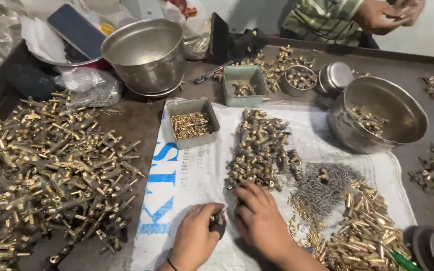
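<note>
In the head view, the left hand (193,236) is curled around a small dark fitting (218,224), gripping it low on the white sack (202,170). The fitting's long axis seems to run roughly up and down the frame; which end leads cannot be told. The right hand (259,219) lies just beside it, fingers spread loosely, fingertips touching the central pile of brass fittings (262,150).

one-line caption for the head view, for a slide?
Left hand and right hand hold a small dark part on a white sack beside heaped brass fittings.
</note>
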